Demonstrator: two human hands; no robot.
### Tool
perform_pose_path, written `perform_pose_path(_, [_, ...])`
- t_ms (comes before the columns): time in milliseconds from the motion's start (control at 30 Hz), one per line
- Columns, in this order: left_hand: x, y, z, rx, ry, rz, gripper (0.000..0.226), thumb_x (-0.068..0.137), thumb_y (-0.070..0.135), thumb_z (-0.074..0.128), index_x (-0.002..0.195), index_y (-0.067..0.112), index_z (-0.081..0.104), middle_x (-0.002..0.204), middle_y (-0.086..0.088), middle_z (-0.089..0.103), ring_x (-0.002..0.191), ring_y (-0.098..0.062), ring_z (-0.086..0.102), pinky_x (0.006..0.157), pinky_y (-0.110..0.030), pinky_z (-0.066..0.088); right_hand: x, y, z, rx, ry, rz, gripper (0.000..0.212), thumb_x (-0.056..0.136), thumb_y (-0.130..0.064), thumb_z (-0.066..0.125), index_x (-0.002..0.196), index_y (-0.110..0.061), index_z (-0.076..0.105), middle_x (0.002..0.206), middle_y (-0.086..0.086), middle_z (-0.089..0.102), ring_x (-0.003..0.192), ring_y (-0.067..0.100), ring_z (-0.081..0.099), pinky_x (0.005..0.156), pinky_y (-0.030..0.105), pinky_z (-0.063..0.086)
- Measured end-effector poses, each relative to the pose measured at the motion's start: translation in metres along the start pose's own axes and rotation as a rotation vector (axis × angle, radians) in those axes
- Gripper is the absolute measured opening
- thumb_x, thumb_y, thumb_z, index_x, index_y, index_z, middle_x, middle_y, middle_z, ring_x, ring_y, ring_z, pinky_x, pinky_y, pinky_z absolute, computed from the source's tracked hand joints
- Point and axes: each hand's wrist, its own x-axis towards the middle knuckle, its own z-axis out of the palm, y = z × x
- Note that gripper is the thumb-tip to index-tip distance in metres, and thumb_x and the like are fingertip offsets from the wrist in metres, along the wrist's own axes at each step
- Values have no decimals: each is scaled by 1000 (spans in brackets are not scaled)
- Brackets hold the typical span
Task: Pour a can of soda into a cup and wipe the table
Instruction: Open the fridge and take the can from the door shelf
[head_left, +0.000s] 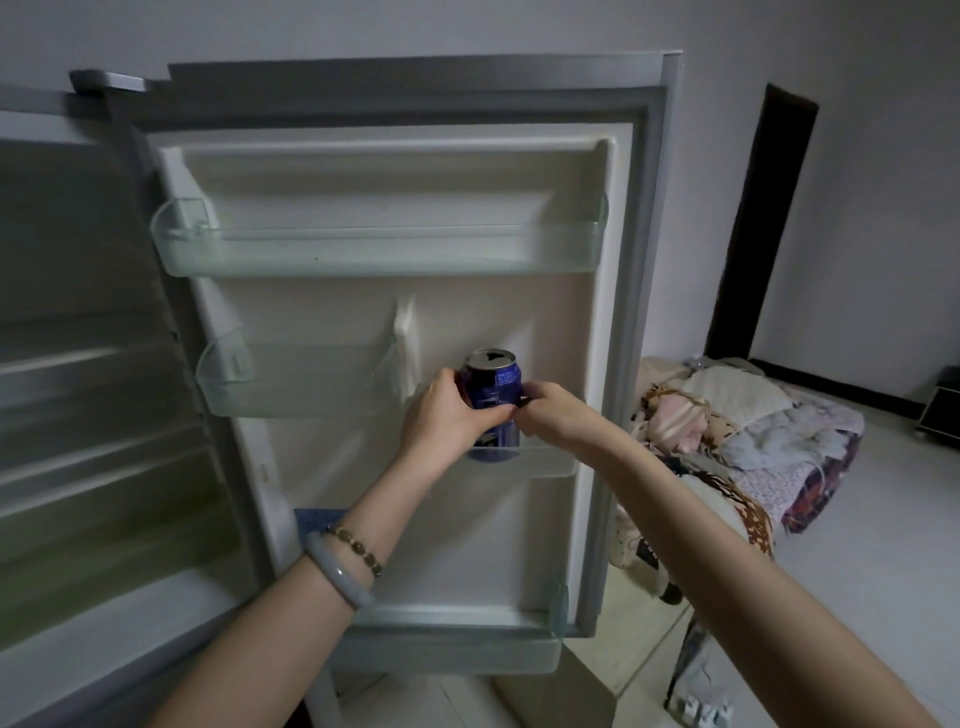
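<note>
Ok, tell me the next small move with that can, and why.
Probably lift the can straight up, clear of the door shelf and its front rail. Both the left hand and the right hand grip its sides, it stands upright, and its base sits behind that clear rail, so pulling it outward would likely catch. No cup shows here.

Dim, flat indoor light, motion blur on the fridge shelves (93, 426) at left, wide-angle bending at edges.
</note>
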Motion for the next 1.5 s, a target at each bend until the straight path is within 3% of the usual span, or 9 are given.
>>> perform_pose_path(200, [-6,7,-8,-46,28,40,50,56,46,83,92,21,57,100,0,69,89,-19,63,69,-27,45,-7,-9,-8,17,-34,54,17,76,8,41,80,-2,54,61,4,45,60,14,39,55,23,31])
perform_pose_path(433, [-14,18,-27,-203,86,166,51,52,43,85,90,26,56,90,7,66,87,-16,65,78,-35,53,-36,-29,-19,40,47,-12,32,78,9,40,104,8,59,65,3,48,61,12,41,54,17,34])
perform_pose_path(500, [-19,23,-34,-246,90,192,58,46,50,80,93,24,58,92,7,68,87,-15,65,79,-37,54,-48,-36,-23,81,47,-61,40,80,10,39,114,1,59,79,5,59,71,12,50,63,15,42])
perform_pose_path(567, [-25,28,-41,-273,90,210,65,42,56,77,96,23,59,93,8,68,86,-12,65,78,-36,54,-60,-40,-25,125,53,-111,52,78,12,39,123,-7,56,108,9,65,98,18,58,88,28,47])
perform_pose_path(633, [-33,33,-48,-271,74,233,63,46,55,81,96,24,58,92,10,67,85,-9,64,77,-33,54,-73,-42,-24,132,75,-140,59,77,14,39,129,-11,52,119,8,61,112,21,54,97,34,44])
perform_pose_path(767, [-54,34,-59,-269,26,274,59,54,45,84,103,21,61,95,11,67,86,-6,63,77,-29,53,-101,-37,-20,146,58,-191,64,79,15,39,135,-16,46,113,-1,59,104,11,55,79,13,46])
perform_pose_path(867, [-71,30,-61,-261,-28,286,58,55,43,85,104,22,64,97,11,68,89,-5,63,79,-27,51,-122,-30,-12,219,44,-210,61,81,18,38,121,-27,46,98,-15,58,87,-7,54,68,1,45])
perform_pose_path(1200, [-121,-7,-44,-219,-105,247,64,47,45,87,103,26,63,95,16,66,92,-3,61,80,-23,47,-158,16,19,282,-50,-144,67,85,16,39,102,-49,41,104,-28,51,95,-15,51,77,1,44])
perform_pose_path(1500, [-190,-16,-24,-147,-61,86,63,46,47,86,101,29,58,93,20,63,92,5,58,78,-17,44,-183,65,32,320,-238,-124,73,80,21,35,111,-45,42,112,-24,53,93,-21,54,77,4,46])
